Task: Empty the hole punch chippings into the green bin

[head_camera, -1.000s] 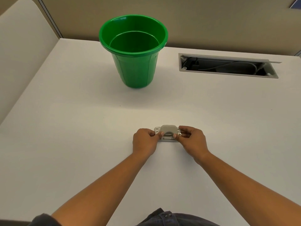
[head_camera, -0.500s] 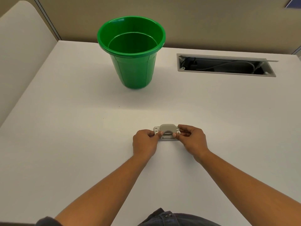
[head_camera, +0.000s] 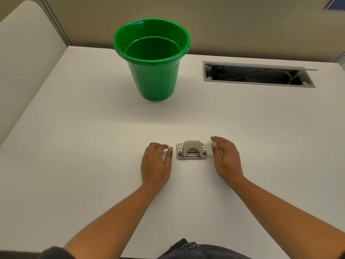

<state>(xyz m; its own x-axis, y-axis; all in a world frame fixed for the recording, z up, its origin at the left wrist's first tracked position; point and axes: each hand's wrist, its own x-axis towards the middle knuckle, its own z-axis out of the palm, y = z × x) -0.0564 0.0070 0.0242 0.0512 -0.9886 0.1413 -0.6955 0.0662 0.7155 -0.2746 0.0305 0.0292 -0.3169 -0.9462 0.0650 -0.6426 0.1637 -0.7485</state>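
Observation:
A small grey and silver hole punch (head_camera: 192,150) stands upright on the white table (head_camera: 93,165), near its front middle. My left hand (head_camera: 156,163) rests just left of the punch, fingers loosely curled and apart from it, holding nothing. My right hand (head_camera: 225,157) lies just right of the punch with fingers spread, a small gap between them and the punch. The green bin (head_camera: 152,71) stands upright at the back of the table, left of centre, and looks empty inside.
An open cable slot (head_camera: 259,76) with wires inside is cut into the table at the back right. Beige partition walls (head_camera: 224,25) close off the back and left side. The table's front edge is by my lap.
Both hands held the hole punch at its ends before. They have let go and moved outwards, left hand to the left, right hand to the right. The punch stays on the table.

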